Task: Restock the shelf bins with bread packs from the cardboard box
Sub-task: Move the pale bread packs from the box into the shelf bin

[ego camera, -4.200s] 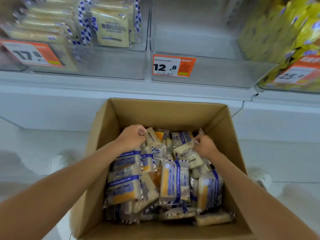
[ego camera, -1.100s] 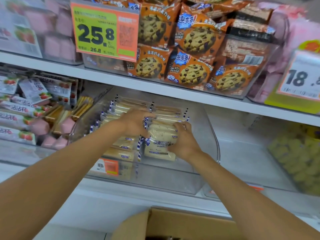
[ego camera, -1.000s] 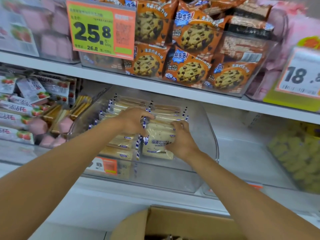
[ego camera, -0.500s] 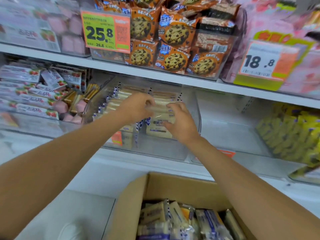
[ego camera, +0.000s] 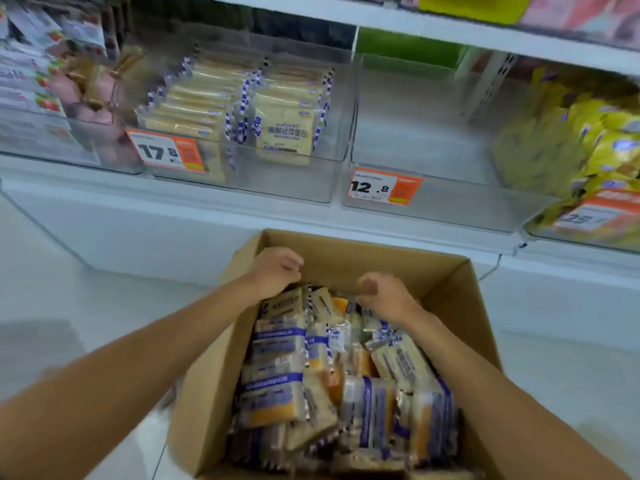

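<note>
Cardboard box (ego camera: 450, 285), one, two hands (ego camera: 277, 271) (ego camera: 384, 297) over bread packs (ego camera: 277, 386), three orange price tags (ego camera: 166, 152)

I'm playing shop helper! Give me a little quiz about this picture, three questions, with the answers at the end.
1. True or false: the clear bin with the 12.8 tag shows no packs inside.
2. Fill in: the neighbouring bin holds stacked packs, and its price tag reads ___.
3. Where are the left hand and right hand?
A: over the bread packs in the cardboard box.
B: inside a shelf bin.
C: out of sight.

Key: 1 true. 2 17.8. 3 A.
</note>
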